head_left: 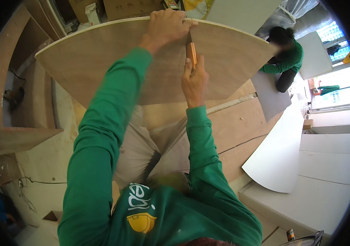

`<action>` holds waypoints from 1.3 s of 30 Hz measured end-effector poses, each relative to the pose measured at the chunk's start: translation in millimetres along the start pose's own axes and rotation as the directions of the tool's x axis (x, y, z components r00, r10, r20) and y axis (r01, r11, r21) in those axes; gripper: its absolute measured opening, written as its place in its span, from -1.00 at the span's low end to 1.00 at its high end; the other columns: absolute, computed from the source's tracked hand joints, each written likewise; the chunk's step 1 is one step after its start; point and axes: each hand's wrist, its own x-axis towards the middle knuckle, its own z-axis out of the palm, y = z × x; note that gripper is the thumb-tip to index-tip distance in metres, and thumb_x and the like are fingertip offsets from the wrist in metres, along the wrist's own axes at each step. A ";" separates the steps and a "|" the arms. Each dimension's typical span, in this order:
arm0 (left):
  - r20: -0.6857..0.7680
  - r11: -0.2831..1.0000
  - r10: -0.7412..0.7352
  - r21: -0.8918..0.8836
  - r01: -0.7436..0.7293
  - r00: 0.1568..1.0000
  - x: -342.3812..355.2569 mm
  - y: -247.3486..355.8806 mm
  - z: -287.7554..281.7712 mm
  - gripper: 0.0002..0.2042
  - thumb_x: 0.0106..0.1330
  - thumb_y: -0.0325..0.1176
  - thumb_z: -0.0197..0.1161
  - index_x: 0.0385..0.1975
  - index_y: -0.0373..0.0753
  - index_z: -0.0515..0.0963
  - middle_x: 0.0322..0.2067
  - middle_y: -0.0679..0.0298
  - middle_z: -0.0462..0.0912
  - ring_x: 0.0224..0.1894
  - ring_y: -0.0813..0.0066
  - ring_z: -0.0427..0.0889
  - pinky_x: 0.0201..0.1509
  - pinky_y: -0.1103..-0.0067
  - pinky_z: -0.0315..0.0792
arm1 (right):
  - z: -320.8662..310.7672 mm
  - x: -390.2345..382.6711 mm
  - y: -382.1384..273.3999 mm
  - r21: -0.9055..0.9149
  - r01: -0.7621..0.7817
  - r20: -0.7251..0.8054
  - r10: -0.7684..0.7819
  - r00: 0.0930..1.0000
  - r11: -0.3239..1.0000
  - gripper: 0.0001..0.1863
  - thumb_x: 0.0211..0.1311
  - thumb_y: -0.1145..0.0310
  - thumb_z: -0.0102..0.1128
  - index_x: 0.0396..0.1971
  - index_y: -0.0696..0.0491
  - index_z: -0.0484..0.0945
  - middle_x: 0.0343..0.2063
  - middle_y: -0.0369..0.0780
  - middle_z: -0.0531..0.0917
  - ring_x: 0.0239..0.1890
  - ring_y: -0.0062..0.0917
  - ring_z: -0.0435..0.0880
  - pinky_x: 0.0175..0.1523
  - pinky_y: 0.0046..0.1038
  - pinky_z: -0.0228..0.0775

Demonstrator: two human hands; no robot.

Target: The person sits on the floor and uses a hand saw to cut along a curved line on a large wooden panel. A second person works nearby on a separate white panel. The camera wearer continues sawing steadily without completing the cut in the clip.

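Observation:
A large brown wooden panel (113, 65) with a curved pale top edge stands tilted in front of my legs. My left hand (167, 28) grips its top edge, the fingers bent over the rim. My right hand (195, 80) is closed around a flat orange-handled tool (191, 55), held upright against the panel's face just below the left fingers. The tool's upper end is thin and dark, and I cannot make out its exact kind.
A co-worker in green (290, 57) crouches at the far right over a grey sheet (271, 96). White curved panels (279, 151) lie at right. Wooden frames (19, 135) stand at left, with a cable (45, 181) on the floor. Cardboard boxes (127, 7) stand behind the panel.

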 end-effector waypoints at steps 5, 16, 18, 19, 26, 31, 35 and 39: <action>0.019 1.000 -0.001 0.004 0.001 1.000 -1.4 -0.6 -5.9 -0.40 0.45 0.31 0.31 -0.34 -0.22 0.79 -0.42 0.02 0.82 -0.27 -0.08 0.84 -0.12 0.07 0.58 | -51.4 -95.5 10.6 0.008 0.010 0.035 -0.010 0.999 1.000 -0.65 0.65 0.33 0.21 0.26 0.16 0.52 -0.32 0.14 0.73 -0.30 0.23 0.71 -0.22 0.07 0.50; -0.032 0.999 0.051 -0.017 -0.051 0.998 7.8 3.2 3.5 -0.44 0.46 0.26 0.32 -0.47 -0.19 0.71 -0.55 0.07 0.75 -0.37 -0.07 0.78 -0.24 0.05 0.55 | -4.2 -13.8 18.7 -0.073 -0.049 0.079 0.055 0.995 0.996 -0.65 0.61 0.31 0.24 0.23 0.14 0.53 -0.42 0.16 0.70 -0.37 0.18 0.71 -0.30 0.10 0.47; -0.020 0.999 0.046 0.005 -0.046 0.999 7.2 -1.6 0.5 -0.46 0.45 0.23 0.32 -0.45 -0.20 0.71 -0.53 0.06 0.77 -0.36 -0.06 0.81 -0.22 0.06 0.61 | 7.8 4.1 12.7 -0.061 -0.029 0.050 0.032 0.998 0.998 -0.65 0.62 0.28 0.24 0.23 0.14 0.53 -0.41 0.16 0.71 -0.34 0.19 0.72 -0.27 0.11 0.47; -0.032 0.998 0.058 0.016 -0.058 0.998 6.5 -1.5 0.5 -0.46 0.45 0.23 0.32 -0.45 -0.20 0.71 -0.52 0.06 0.78 -0.36 -0.06 0.81 -0.22 0.06 0.61 | 2.0 -2.0 10.7 -0.075 -0.007 0.027 0.009 1.000 0.997 -0.63 0.63 0.27 0.24 0.26 0.14 0.53 -0.38 0.17 0.72 -0.31 0.20 0.72 -0.26 0.11 0.47; -0.126 0.996 0.084 0.002 -0.084 0.989 4.1 -18.9 12.1 -0.39 0.51 0.30 0.29 -0.50 -0.20 0.67 -0.59 0.10 0.70 -0.38 -0.08 0.73 -0.27 0.04 0.45 | -106.3 -174.2 3.9 0.007 -0.151 0.182 0.148 0.972 0.988 -0.56 0.66 0.41 0.20 0.40 0.24 0.49 -0.12 0.14 0.79 -0.12 0.05 0.86 -0.05 -0.10 0.65; -0.110 0.996 0.073 0.048 -0.069 0.991 -1.9 -17.8 4.7 -0.44 0.48 0.26 0.29 -0.44 -0.19 0.72 -0.53 0.08 0.76 -0.36 -0.08 0.78 -0.23 0.04 0.56 | -74.1 -117.3 -1.9 -0.023 -0.097 0.173 0.100 0.980 0.995 -0.57 0.65 0.37 0.19 0.39 0.20 0.50 -0.17 0.19 0.76 -0.16 0.16 0.78 -0.14 -0.03 0.59; -0.021 0.998 0.060 0.003 -0.060 0.998 6.7 -1.8 -0.1 -0.46 0.47 0.25 0.28 -0.41 -0.18 0.74 -0.51 0.08 0.79 -0.34 -0.06 0.81 -0.20 0.05 0.62 | -7.3 6.2 -4.5 -0.101 -0.187 0.222 0.205 0.953 0.977 -0.56 0.67 0.31 0.20 0.38 0.18 0.47 -0.07 0.17 0.75 -0.06 0.17 0.76 -0.05 -0.07 0.57; 0.015 0.998 0.058 0.024 -0.058 0.998 -0.9 -1.9 0.9 -0.45 0.48 0.25 0.28 -0.39 -0.19 0.75 -0.50 0.08 0.79 -0.34 -0.03 0.82 -0.20 0.05 0.62 | -18.5 -28.2 7.3 -0.049 0.012 0.036 -0.010 0.999 0.999 -0.58 0.71 0.24 0.17 0.37 0.14 0.50 -0.18 0.12 0.74 -0.21 0.13 0.75 -0.12 -0.08 0.55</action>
